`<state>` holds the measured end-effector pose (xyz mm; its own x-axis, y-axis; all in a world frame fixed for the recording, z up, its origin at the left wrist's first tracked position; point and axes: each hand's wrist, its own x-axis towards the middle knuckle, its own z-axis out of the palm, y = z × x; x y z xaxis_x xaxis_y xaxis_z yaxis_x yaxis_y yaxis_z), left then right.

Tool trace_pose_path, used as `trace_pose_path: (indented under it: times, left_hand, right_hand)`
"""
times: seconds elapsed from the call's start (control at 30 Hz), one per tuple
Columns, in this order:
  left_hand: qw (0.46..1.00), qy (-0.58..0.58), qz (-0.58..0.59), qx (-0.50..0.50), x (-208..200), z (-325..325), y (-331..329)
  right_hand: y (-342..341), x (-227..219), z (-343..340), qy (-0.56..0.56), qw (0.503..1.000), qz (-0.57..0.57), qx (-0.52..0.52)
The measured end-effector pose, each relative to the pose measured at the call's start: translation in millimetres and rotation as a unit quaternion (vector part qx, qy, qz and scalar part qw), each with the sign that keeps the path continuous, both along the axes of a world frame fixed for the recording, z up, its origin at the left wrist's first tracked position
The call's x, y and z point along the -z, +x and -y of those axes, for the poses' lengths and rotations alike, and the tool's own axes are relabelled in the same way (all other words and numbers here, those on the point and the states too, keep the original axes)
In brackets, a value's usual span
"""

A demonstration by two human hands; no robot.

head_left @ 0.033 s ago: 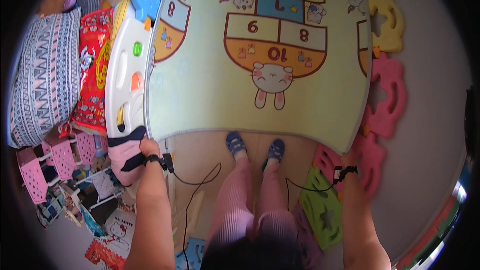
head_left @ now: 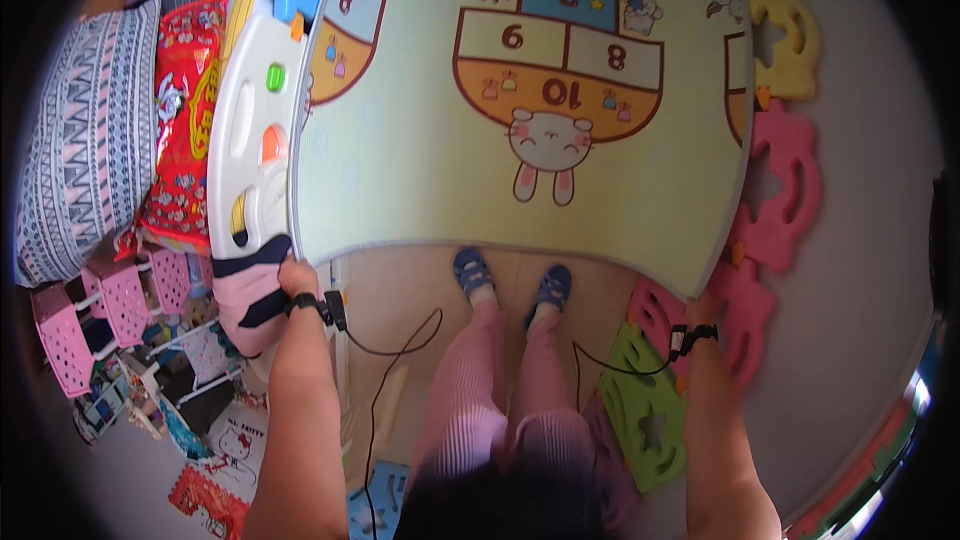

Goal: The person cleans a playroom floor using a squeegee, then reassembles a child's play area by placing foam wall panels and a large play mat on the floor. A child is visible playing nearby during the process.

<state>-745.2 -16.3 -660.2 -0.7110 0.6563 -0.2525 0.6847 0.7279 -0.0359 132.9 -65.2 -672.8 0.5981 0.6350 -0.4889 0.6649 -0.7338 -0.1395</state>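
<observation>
A large pale-green play mat [head_left: 420, 190], printed with a hopscotch course and a rabbit, stretches out in front of me. Its near edge sags in a curve between my two hands. My left hand [head_left: 297, 278] is closed at the near left corner, beside a pink and navy cloth-like thing [head_left: 250, 290] over the end of the white panel. At the near right corner my right hand [head_left: 696, 310] is closed on the mat, next to the pink fence panels. The fingertips of both hands are partly hidden. Each wrist wears a black band with a cable.
Fence panels line both sides: white [head_left: 243, 130] and blue on the left, yellow, pink [head_left: 785, 190] and green [head_left: 645, 420] on the right. A patterned cushion [head_left: 90, 140], a red packet [head_left: 185, 120] and pink baskets [head_left: 120, 305] crowd the left. Black cables [head_left: 400, 352] hang near my legs.
The whole view has shifted slightly, so the mat, panels and my feet appear a little higher. Both hands keep their hold on the mat's corners.
</observation>
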Motion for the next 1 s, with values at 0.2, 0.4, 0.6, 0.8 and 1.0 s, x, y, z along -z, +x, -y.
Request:
trace_pose_path:
  times: [0.2,0.4,0.6,0.8,1.0]
  left_hand:
    - [0.999,0.025,0.001,-0.04,32,1,-7]
    - [0.988,0.077,0.044,-0.13,49,14,-11]
    - [0.991,0.095,-0.057,-0.072,15,6,15]
    - [0.995,0.019,-0.058,-0.08,-1,0,38]
    - [0.988,0.074,-0.078,-0.107,4,7,42]
  right_hand:
    - [14,0,6,-0.039,0.998,-0.045,0.024]
    - [-11,-5,-2,0.016,0.989,-0.123,0.076]
    - [-11,15,6,0.035,0.965,-0.234,0.112]
    - [-10,-6,8,0.021,0.982,-0.167,0.086]
    - [-33,-21,8,-0.003,0.984,-0.16,0.083]
